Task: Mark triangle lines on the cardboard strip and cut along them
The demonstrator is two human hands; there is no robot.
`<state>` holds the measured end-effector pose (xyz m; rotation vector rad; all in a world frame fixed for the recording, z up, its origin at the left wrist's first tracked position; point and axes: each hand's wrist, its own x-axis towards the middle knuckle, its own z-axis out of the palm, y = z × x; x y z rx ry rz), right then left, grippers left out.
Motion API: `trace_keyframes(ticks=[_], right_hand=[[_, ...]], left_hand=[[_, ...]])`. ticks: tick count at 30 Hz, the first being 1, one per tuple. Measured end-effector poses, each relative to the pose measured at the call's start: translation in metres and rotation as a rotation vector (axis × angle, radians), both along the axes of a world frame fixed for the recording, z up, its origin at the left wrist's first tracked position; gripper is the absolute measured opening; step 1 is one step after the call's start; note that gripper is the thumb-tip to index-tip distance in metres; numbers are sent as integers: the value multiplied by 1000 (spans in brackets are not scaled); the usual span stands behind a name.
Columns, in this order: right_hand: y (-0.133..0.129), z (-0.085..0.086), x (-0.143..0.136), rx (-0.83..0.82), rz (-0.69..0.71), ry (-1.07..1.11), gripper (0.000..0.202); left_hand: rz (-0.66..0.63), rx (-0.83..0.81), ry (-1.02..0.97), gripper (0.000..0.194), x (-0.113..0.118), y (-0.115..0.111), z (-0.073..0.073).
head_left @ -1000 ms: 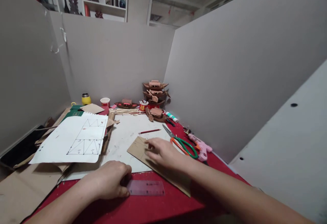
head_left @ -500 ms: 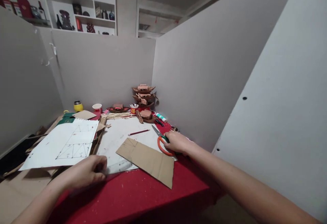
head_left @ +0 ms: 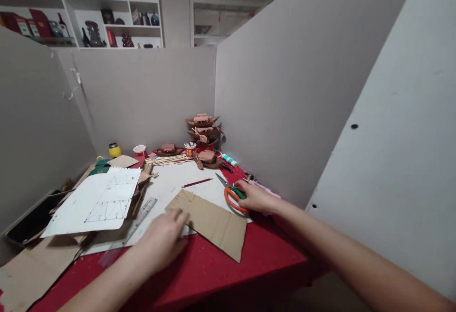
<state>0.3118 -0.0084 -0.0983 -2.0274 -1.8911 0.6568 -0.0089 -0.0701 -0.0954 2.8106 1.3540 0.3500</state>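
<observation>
My right hand (head_left: 257, 198) has its fingers around the green handle loop of the scissors (head_left: 233, 197), whose other loop is orange. Their blades point away to the upper left, over white paper (head_left: 167, 179). A piece of brown cardboard (head_left: 215, 226) with faint pencil lines at its left end lies in front of me. My left hand (head_left: 171, 231) is at the cardboard's left edge, fingers loosely bent and apart from the thumb; whether they touch it I cannot tell. Left of that hand a clear ruler (head_left: 138, 219) lies flat, partly hidden by my forearm. A dark red pencil (head_left: 196, 183) rests beyond the cardboard.
At left, a sheet with drawn truss lines (head_left: 96, 198) lies over cardboard scraps (head_left: 42, 264). Along the back stand stacked model boats (head_left: 203, 131), paper cups (head_left: 140, 150), thin wooden sticks (head_left: 167, 160) and a yellow jar (head_left: 114, 150). Grey partitions (head_left: 149, 93) enclose the red-covered table (head_left: 213, 274).
My left hand has let go of the ruler, which now lies farther left, and has moved right to the cardboard. My right hand stays at the scissors.
</observation>
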Motion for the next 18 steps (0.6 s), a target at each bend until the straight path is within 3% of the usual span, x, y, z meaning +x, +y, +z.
trace_keyframes(ticks=[3,5,9,14,18], right_hand=[[-10,0,13,2,-32,224,45],[-24,2,18,23,-13,405,60],[-56,10,13,157,75,787,69],[-78,6,-10,123,228,1123,33],[-74,-8,-22,8,282,1151,27]], left_hand=[[-192,33,121,50,35,-4,-9],[-233,86,188,46,48,-2,-13],[-273,183,350,31,59,4,-17],[-278,244,498,27,68,0,-22],[-273,261,544,28,81,-8,-20]])
